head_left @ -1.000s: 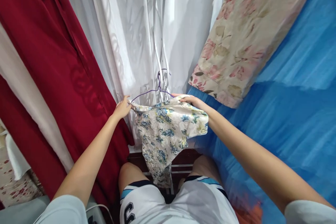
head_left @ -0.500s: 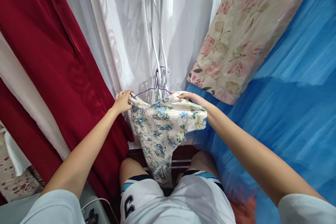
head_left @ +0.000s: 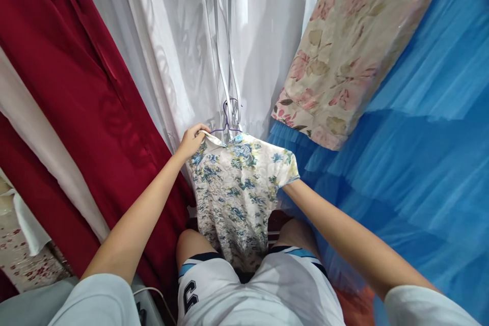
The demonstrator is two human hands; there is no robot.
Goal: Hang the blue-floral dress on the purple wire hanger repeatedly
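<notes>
A white shirt with blue and yellow-green flowers [head_left: 240, 193] hangs on a thin purple hanger [head_left: 228, 117] in front of me. My left hand [head_left: 194, 140] is closed on the shirt's collar at the left shoulder, fingers curled over the edge. On the other side, my right forearm [head_left: 305, 201] goes up under the short right sleeve [head_left: 287, 165]. The right hand itself is covered by the cloth, so its fingers do not show. The shirt's lower part drapes down between my knees.
White cloth [head_left: 263, 51] with hanging straps [head_left: 221, 61] is behind the hanger. Dark red cloth [head_left: 107, 112] hangs at left. A beige floral cloth [head_left: 332, 71] and blue ruffled tulle [head_left: 412, 163] hang at right. A grey surface with a cable [head_left: 153, 290] is at lower left.
My right hand has gone from the shirt's right shoulder edge to inside the sleeve, out of sight. My left hand has shifted right and slightly up; the shirt now hangs wider and flatter.
</notes>
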